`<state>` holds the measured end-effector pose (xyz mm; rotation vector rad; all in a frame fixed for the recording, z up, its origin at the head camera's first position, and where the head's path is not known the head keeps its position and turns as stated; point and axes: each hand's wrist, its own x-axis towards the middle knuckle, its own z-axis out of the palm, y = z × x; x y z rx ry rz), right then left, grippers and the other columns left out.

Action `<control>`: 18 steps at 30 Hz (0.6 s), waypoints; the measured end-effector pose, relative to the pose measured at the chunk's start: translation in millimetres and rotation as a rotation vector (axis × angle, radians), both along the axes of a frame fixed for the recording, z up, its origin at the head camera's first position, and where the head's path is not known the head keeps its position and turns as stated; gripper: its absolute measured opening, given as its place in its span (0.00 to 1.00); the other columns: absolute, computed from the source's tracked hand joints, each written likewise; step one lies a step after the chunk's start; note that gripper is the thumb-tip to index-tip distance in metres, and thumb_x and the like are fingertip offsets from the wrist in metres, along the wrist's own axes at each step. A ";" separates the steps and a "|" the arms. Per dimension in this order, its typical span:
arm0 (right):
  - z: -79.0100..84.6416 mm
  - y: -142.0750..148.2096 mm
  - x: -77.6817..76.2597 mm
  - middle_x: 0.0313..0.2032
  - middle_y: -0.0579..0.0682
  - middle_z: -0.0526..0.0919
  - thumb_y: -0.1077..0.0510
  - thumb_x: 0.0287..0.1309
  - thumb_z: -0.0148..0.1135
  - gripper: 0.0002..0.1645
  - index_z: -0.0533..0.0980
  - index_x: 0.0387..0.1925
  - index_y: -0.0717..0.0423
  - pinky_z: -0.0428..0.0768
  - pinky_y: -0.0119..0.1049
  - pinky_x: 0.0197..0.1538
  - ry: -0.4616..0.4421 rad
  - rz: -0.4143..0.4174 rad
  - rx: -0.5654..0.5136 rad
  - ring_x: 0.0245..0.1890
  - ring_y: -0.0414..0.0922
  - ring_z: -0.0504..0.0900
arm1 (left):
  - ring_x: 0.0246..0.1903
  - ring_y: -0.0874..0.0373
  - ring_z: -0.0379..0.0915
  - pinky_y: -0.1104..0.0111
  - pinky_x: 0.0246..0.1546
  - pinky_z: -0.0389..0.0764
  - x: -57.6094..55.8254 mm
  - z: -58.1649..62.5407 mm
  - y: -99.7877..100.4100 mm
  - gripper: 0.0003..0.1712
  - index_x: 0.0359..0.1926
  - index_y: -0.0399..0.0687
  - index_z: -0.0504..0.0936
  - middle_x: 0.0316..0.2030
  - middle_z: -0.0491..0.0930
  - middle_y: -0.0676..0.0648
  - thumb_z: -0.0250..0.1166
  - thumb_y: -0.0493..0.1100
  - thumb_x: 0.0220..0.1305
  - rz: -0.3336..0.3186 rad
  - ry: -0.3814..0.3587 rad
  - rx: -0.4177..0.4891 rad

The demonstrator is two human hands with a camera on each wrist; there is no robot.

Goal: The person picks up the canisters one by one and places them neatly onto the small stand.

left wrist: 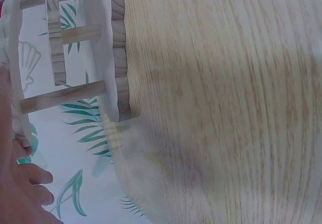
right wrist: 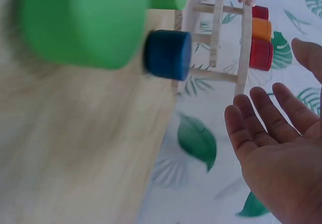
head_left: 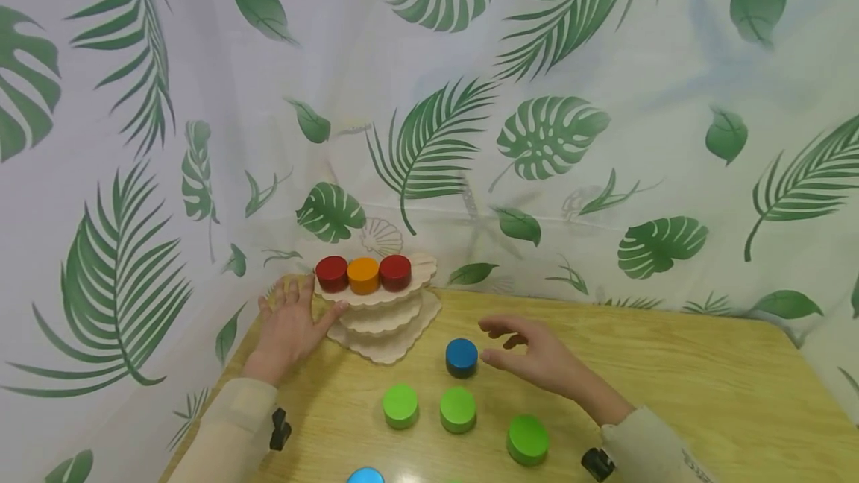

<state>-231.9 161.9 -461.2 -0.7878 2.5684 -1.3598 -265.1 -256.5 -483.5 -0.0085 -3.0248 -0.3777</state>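
A tiered wooden stand with scalloped, shell-shaped shelves [head_left: 385,323] stands at the back left of the table. On its top shelf sit two red round blocks [head_left: 332,274] [right wrist: 261,54] with an orange one [head_left: 364,276] between them. My left hand [head_left: 288,330] is at the stand's left end, fingers spread, its thumb against the top shelf's edge. Right of the stand, a dark blue round block [head_left: 461,358] rests on the table. Just to its right hovers my right hand [head_left: 537,356], fingers loosely bent and apart, holding nothing; the right wrist view shows its bare palm [right wrist: 287,168].
Several green round blocks, among them a left one [head_left: 400,406], a middle one [head_left: 458,410] and a right one [head_left: 528,440], lie nearer the front. A light blue block [head_left: 365,475] is cut off at the bottom. Leaf-patterned cloth [head_left: 429,58] hangs behind the wooden table [head_left: 671,364].
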 end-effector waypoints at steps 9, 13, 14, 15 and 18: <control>-15.6 45.1 32.9 0.65 0.55 0.83 0.50 0.72 0.67 0.29 0.75 0.70 0.51 0.84 0.35 0.57 -0.056 -0.021 -0.034 0.61 0.45 0.83 | 0.80 0.22 0.40 0.23 0.73 0.39 -0.5 1.4 0.4 0.61 0.84 0.38 0.50 0.79 0.53 0.23 0.40 0.82 0.72 0.000 0.007 -0.003; -22.1 57.1 43.0 0.64 0.57 0.83 0.52 0.71 0.69 0.29 0.75 0.69 0.53 0.84 0.35 0.57 -0.071 -0.023 -0.029 0.60 0.38 0.83 | 0.80 0.22 0.40 0.22 0.73 0.40 0.2 1.7 0.6 0.61 0.83 0.37 0.50 0.79 0.53 0.23 0.40 0.82 0.72 -0.001 0.010 0.003; -23.2 59.6 45.5 0.64 0.58 0.83 0.52 0.70 0.69 0.30 0.75 0.69 0.53 0.84 0.35 0.57 -0.081 -0.020 -0.027 0.60 0.38 0.83 | 0.80 0.22 0.40 0.22 0.73 0.39 0.5 1.8 0.6 0.61 0.83 0.37 0.50 0.79 0.52 0.23 0.41 0.81 0.72 -0.002 0.010 0.007; -24.6 62.2 47.8 0.64 0.59 0.83 0.52 0.70 0.70 0.30 0.75 0.69 0.55 0.84 0.36 0.57 -0.090 -0.011 -0.026 0.60 0.37 0.83 | 0.80 0.22 0.39 0.22 0.73 0.39 0.9 1.9 0.7 0.61 0.83 0.36 0.50 0.79 0.52 0.23 0.41 0.81 0.72 -0.003 0.010 0.010; -29.4 68.5 52.8 0.65 0.61 0.83 0.52 0.68 0.71 0.32 0.75 0.69 0.59 0.84 0.37 0.58 -0.136 0.015 -0.026 0.60 0.36 0.82 | 0.80 0.22 0.39 0.22 0.72 0.39 1.7 2.3 0.6 0.61 0.83 0.36 0.50 0.79 0.53 0.23 0.41 0.81 0.73 -0.004 0.010 0.017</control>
